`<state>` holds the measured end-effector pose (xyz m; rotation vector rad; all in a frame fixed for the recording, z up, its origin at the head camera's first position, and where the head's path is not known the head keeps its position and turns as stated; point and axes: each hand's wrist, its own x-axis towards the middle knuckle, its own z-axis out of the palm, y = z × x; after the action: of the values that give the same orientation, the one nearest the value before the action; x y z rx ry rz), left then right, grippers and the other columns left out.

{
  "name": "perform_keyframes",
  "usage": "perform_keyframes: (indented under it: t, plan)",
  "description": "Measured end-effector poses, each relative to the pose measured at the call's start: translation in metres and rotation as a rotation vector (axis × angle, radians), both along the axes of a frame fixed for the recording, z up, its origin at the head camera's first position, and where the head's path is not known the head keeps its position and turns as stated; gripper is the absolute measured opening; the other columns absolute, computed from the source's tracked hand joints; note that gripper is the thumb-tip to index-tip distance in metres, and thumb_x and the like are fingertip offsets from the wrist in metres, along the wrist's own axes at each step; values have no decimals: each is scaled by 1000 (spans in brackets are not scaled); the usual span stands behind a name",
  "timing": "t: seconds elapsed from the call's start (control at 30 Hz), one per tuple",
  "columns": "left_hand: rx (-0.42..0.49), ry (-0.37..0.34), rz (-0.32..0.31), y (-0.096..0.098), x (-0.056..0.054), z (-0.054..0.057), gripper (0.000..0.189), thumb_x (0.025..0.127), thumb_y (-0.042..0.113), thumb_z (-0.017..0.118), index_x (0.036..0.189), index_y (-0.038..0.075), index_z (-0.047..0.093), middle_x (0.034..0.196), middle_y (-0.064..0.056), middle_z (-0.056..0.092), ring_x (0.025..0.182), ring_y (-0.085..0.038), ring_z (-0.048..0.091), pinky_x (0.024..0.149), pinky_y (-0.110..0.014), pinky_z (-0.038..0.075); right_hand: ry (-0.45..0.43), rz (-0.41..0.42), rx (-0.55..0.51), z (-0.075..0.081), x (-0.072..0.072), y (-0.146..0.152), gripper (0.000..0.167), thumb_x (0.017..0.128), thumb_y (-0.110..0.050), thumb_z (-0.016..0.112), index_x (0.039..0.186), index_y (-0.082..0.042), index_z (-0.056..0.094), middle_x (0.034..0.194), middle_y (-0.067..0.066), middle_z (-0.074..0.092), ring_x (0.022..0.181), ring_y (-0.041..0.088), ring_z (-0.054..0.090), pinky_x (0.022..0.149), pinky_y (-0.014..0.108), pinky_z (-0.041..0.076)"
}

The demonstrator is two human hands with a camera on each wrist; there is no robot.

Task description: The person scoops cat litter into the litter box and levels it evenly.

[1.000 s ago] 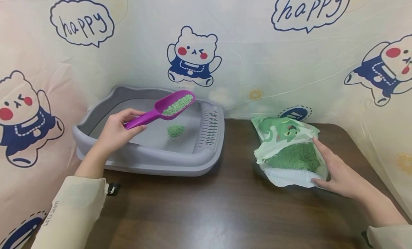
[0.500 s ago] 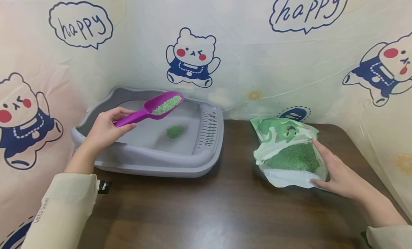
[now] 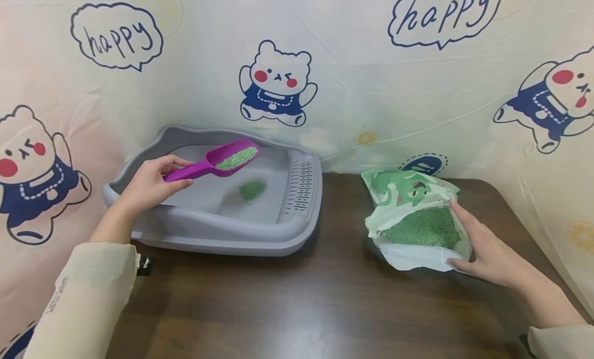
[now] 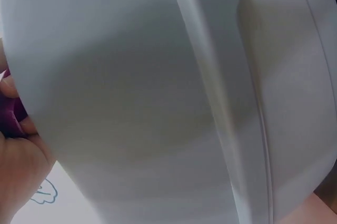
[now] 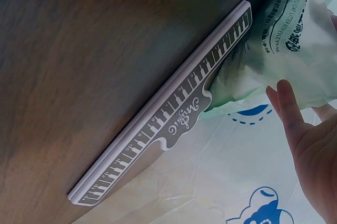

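Note:
My left hand [image 3: 150,186] grips the handle of a purple scoop [image 3: 211,160] heaped with green pellets. The scoop is held over a grey litter box [image 3: 223,235], where a small pile of green pellets [image 3: 252,189] lies on the floor. In the left wrist view the box wall [image 4: 131,103] fills most of the picture, and the purple handle [image 4: 9,116] shows at the left edge. On the right, a bag of tofu cat litter [image 3: 413,219] lies cut open, green pellets showing. My right hand [image 3: 492,250] rests against its right side, fingers extended, thumb at the front edge.
A ruler [image 5: 168,113] with piano keys printed on it lies beside the bag in the right wrist view. Brown tabletop [image 3: 297,302] stretches before the box and bag. A cartoon-printed sheet [image 3: 362,80] hangs close behind and at both sides.
My left hand has moved left with the loaded scoop, and the scoop's tip has dropped a little. My right hand and the bag stay in place.

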<state>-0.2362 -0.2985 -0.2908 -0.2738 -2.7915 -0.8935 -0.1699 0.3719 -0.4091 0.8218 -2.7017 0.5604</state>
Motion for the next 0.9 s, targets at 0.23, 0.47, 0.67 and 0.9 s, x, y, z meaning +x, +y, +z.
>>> perform_keyframes:
  t: [0.23, 0.47, 0.67, 0.9]
  plan:
    - [-55, -35, -17, -3, -5, -2, 36, 86, 13, 77, 119, 6, 66, 88, -14, 72, 62, -15, 50, 55, -29, 37, -1, -1, 6, 0, -1, 0, 128, 64, -13, 92, 160, -10, 8, 164, 17, 19, 147, -4, 10, 106, 0, 3]
    - [-100, -39, -32, -8, -9, -6, 34, 85, 13, 76, 117, 7, 67, 90, -15, 73, 60, -13, 50, 56, -29, 37, -8, -2, 8, 0, -1, 1, 127, 64, -13, 91, 160, -9, 8, 165, 17, 18, 147, -4, 10, 106, 0, 3]
    - [-157, -64, -42, -14, -19, -9, 35, 85, 14, 76, 117, 5, 67, 93, -17, 74, 66, -17, 53, 60, -31, 39, -40, -24, 3, 1, 0, 1, 126, 66, -14, 91, 161, -12, 7, 165, 18, 18, 151, 13, 18, 105, -1, 3]
    - [-233, -94, -51, -14, -29, -5, 33, 84, 12, 75, 115, 5, 69, 88, -15, 74, 69, -22, 54, 61, -34, 39, -47, -37, 9, 0, 0, 1, 127, 65, -15, 91, 161, -14, 6, 165, 17, 18, 150, 14, 20, 105, -1, 4]
